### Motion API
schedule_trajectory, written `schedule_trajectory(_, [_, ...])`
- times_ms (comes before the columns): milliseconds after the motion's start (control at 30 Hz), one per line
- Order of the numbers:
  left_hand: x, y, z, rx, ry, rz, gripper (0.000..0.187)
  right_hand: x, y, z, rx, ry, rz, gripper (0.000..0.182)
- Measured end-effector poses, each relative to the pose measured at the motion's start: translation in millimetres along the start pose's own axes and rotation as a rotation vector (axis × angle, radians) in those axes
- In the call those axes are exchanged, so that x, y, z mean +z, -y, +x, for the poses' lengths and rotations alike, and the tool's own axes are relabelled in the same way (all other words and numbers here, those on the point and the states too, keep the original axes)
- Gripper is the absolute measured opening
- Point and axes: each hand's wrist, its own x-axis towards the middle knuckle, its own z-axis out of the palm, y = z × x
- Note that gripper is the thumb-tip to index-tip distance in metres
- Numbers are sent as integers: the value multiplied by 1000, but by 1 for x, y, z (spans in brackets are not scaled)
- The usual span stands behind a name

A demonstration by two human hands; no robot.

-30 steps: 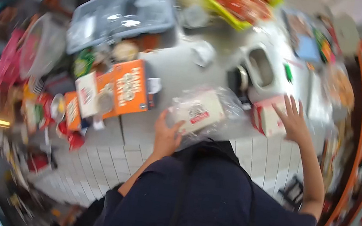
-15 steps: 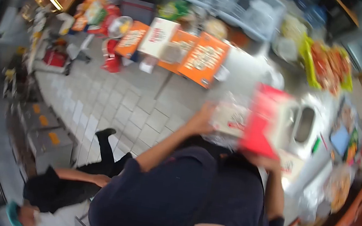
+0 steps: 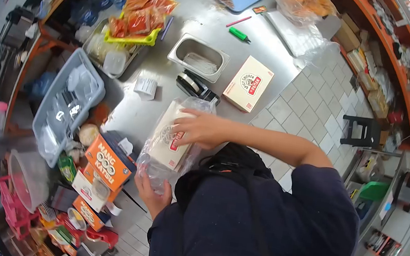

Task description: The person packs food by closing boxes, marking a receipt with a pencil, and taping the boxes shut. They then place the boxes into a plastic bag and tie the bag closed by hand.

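Observation:
A white printed box (image 3: pixel 165 135) lies within a clear plastic bag (image 3: pixel 149 164) on the metal table, close to my body. My right hand (image 3: pixel 202 129) rests across the box's top face with its fingers spread. At the bag's lower end, my left hand (image 3: pixel 153 194) grips the plastic between thumb and fingers. Another white box (image 3: pixel 248 84) lies farther right on the table. Just above the bagged box sits a black tape dispenser (image 3: pixel 196 86).
A metal pan (image 3: pixel 198 57), yellow basket of red packets (image 3: pixel 143 10), paper roll (image 3: pixel 145 88) and green marker (image 3: pixel 239 34) are on the table (image 3: pixel 131 109). Orange boxes (image 3: pixel 107 161) and a blue-grey tray (image 3: pixel 68 105) stand left. A black stool (image 3: pixel 361 131) is on the floor, right.
The view has turned and sharpened. My right hand, earlier holding a red-and-white box, now lies on the bagged box. That red side no longer shows. My left hand is lower on the bag.

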Motion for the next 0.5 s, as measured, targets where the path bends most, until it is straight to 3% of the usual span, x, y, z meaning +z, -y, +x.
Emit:
schedule_trajectory(67, [-2, -5, 9, 28, -54, 148, 56, -50, -16, -46, 320, 20, 168, 42])
schedule_trajectory(100, [-5, -7, 15, 12, -74, 163, 56, -70, -30, -70, 379, -133, 170, 43])
schedule_trajectory(133, [-12, -8, 20, -1, -52, 167, 53, -102, -37, -85, 566, 6, 86, 45])
schedule_trajectory(167, [-19, -9, 23, -34, -51, 178, 51, -118, -52, -107, 626, 120, -150, 54])
schedule_trajectory(200, [-23, -8, 27, -56, -86, 209, 47, -125, -73, -120, 667, 207, -131, 69])
schedule_trajectory(233, [-30, -9, 26, -92, -85, 188, 46, -134, -65, -112, 727, 526, -469, 83])
schedule_trajectory(300, [-41, -11, 27, -102, -132, 224, 46, -111, -86, -115, 414, 655, -575, 96])
schedule_trajectory(367, [-45, -25, 22, -175, -236, 306, 48, -60, -126, -141, 111, 483, -481, 105])
schedule_trajectory(433, [-49, -45, 16, -580, 34, 487, 53, -73, -124, -105, 495, 757, -189, 106])
schedule_trajectory(467, [-51, -42, 12, -693, 107, 373, 57, -77, -123, -94, 589, 744, -98, 106])
schedule_trajectory(500, [-54, -36, 10, -782, 188, 251, 62, -74, -131, -76, 520, 785, -102, 106])
